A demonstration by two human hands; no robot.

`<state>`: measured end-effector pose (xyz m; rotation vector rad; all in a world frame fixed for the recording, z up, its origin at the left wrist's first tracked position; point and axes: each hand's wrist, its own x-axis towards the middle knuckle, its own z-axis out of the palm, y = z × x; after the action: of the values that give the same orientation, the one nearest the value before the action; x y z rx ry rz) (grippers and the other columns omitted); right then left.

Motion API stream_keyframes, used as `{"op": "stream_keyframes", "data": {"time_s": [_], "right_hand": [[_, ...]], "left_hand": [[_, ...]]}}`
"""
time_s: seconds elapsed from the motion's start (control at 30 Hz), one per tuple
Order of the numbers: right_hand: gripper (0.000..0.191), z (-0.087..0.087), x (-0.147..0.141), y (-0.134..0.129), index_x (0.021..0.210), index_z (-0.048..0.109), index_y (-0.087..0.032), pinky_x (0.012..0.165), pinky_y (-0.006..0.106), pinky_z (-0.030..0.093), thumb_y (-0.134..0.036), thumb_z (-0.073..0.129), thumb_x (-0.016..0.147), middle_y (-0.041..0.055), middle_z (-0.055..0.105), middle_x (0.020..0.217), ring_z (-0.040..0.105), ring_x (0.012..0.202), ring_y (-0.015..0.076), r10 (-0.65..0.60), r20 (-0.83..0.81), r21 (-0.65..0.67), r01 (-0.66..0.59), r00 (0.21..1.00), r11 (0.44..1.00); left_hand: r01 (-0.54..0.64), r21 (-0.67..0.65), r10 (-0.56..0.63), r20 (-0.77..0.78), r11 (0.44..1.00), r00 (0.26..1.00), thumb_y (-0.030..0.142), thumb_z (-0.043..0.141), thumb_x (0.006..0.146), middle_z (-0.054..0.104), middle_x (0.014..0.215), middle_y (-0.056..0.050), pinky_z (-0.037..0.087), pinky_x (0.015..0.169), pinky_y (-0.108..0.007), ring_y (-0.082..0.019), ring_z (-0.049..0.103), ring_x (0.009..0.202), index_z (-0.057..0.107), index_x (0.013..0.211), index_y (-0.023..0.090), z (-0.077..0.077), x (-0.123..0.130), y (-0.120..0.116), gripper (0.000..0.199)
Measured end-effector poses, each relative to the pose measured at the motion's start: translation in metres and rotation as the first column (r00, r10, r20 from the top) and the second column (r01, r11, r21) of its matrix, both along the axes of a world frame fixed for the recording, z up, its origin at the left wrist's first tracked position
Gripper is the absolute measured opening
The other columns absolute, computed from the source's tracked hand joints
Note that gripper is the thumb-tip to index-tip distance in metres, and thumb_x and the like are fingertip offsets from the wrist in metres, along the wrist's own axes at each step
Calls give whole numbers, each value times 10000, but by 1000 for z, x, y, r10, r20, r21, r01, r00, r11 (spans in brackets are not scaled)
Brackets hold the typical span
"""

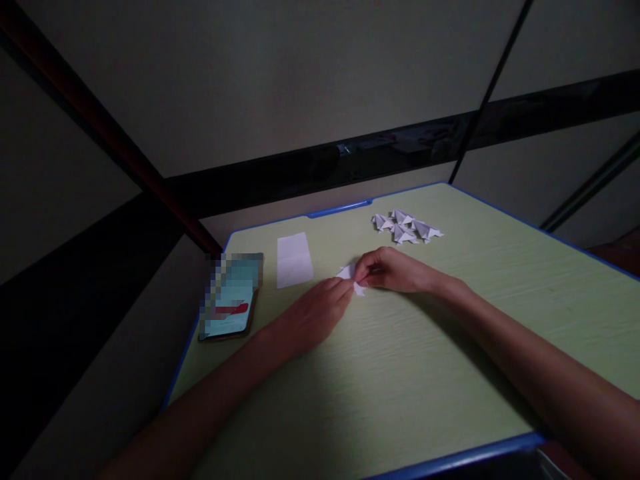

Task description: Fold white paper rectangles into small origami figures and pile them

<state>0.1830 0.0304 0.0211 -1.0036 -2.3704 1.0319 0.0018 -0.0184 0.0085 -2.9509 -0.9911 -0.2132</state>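
Note:
Near the middle of the table, a small piece of folded white paper point(347, 273) is pinched between both hands. My left hand point(323, 310) grips it from the left with the fingers pressed together. From the right, my right hand point(391, 270) holds its other side between thumb and fingertips. A pointed white flap shows below the fingertips; the rest of the folded paper is partly hidden by the fingers. Behind my right hand lie several folded paper figures point(424, 230) in a close group. A flat sheet of white paper point(294, 260) with a crease across it lies beyond my left hand.
A phone point(233, 297) with a lit screen, partly pixelated, lies at the table's left edge. The pale green table point(380, 380) has a blue rim and a blue strip point(340, 209) at its back edge. Light cabinet panels with a dark glossy band point(300, 170) stand behind it.

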Motion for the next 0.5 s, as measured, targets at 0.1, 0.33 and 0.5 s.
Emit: {"op": "stream_keyframes", "data": {"time_s": [0.1, 0.33, 0.5], "right_hand": [[139, 4, 1, -2, 746, 618, -75, 611, 230, 450, -63, 487, 699, 55, 636, 720, 571, 645, 110, 27, 30, 31, -28, 999, 999], [215, 9, 6, -12, 794, 619, -92, 680, 238, 437, -13, 441, 703, 64, 644, 800, 585, 726, 127, 83, 106, 167, -100, 991, 981], [234, 13, 5, -18, 825, 620, -80, 735, 273, 430, -6, 429, 711, 103, 630, 861, 570, 798, 152, 98, 171, 272, -142, 980, 952]], "left_hand": [[5, 6, -5, 20, 1000, 1000, 60, 266, 803, 501, 1107, -96, 335, 883, -284, -164, 437, 1004, 422, 1125, 106, -1, -1, 0, 360], [-93, 87, 96, -30, 992, 995, 173, 345, 777, 537, 1051, -103, 251, 958, -397, -200, 458, 977, 434, 1130, 71, 2, 15, -15, 379], [-201, 94, 205, -34, 975, 978, 346, 361, 786, 511, 1132, -162, 246, 967, -392, -236, 433, 1059, 433, 1134, 23, -1, 23, -26, 480]]}}
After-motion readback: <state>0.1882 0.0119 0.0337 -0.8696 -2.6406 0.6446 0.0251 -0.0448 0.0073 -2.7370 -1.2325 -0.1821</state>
